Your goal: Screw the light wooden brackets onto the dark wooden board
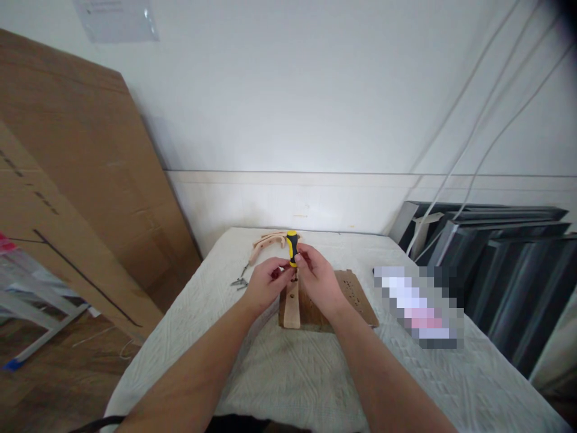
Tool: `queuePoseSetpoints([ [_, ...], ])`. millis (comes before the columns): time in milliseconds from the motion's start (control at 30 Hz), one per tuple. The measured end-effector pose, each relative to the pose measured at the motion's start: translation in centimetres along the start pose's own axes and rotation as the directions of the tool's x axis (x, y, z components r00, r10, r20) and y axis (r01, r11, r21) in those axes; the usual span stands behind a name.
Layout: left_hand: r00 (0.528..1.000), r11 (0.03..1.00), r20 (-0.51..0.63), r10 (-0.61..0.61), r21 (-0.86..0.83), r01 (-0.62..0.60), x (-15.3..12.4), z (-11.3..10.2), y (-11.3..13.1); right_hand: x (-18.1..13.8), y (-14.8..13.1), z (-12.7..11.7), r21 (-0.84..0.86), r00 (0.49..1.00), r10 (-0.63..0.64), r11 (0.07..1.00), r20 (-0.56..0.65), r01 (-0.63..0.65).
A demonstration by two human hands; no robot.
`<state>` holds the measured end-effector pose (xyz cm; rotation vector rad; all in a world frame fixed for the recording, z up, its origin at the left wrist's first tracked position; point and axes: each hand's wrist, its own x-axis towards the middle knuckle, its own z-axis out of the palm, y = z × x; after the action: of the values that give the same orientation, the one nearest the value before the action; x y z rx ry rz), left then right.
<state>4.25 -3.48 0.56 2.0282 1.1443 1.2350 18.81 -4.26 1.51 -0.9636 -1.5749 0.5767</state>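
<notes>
A short yellow-and-black screwdriver (293, 246) stands almost upright over a pale wooden piece (292, 310) with holes in it. My right hand (318, 279) is closed, its fingers gripping the lower part of the handle. Close to the screwdriver's lower end, my left hand (268, 282) has thumb and fingertips pinched together; whatever is between them is too small to make out. Beneath the pale piece lies a brown board (356, 294) with a group of small holes at its right side. Its middle is partly hidden by my right hand.
Curved wooden pieces (265, 242) lie at the table's back, with small metal parts (240, 281) left of my hand. A pixelated object (417, 307) lies on the cloth-covered table (297, 373) at right. Dark panels (500, 264) lean beyond; a large cardboard box (90, 138) stands left.
</notes>
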Motion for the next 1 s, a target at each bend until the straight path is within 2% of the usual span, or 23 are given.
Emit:
queuePoseSetpoints([
  [100, 0.995, 0.998, 0.095, -0.006, 0.057, 0.000, -0.16, -0.31, -0.20, 0.02, 0.02, 0.00, 0.002, 1.000, 0.015, 1.000, -0.004, -0.015],
  [200, 0.957, 0.986, 0.272, 0.095, 0.105, -0.128, -0.31, -0.74, -0.36, 0.00, 0.02, -0.04, -0.012, 1.000, 0.020, 1.000, 0.002, -0.020],
  [267, 0.935, 0.973, 0.315, 0.160, 0.111, -0.204, -0.35, -0.92, -0.44, -0.06, 0.08, -0.04, -0.018, 1.000, 0.015, 1.000, 0.000, -0.015],
  [433, 0.935, 0.963, 0.302, 0.186, 0.132, -0.234, -0.30, -0.71, -0.47, -0.09, 0.39, 0.04, 0.014, 1.000, 0.010, 1.000, 0.009, -0.010],
  [633, 0.945, 0.971, 0.272, 0.182, 0.102, -0.217, -0.22, -0.19, -0.37, 0.13, 0.05, -0.41, -0.104, 0.998, -0.061, 0.993, 0.011, 0.062],
  [900, 0.964, 0.982, 0.233, 0.131, 0.103, -0.158, -0.31, -0.03, -0.31, 0.03, -0.33, -0.76, -0.169, 0.985, -0.168, 0.970, 0.041, 0.173],
  [1000, 0.969, 0.989, 0.224, 0.108, 0.080, -0.128, -0.30, 0.01, -0.22, 0.06, -0.26, -0.77, -0.184, 0.986, -0.164, 0.968, 0.043, 0.169],
])
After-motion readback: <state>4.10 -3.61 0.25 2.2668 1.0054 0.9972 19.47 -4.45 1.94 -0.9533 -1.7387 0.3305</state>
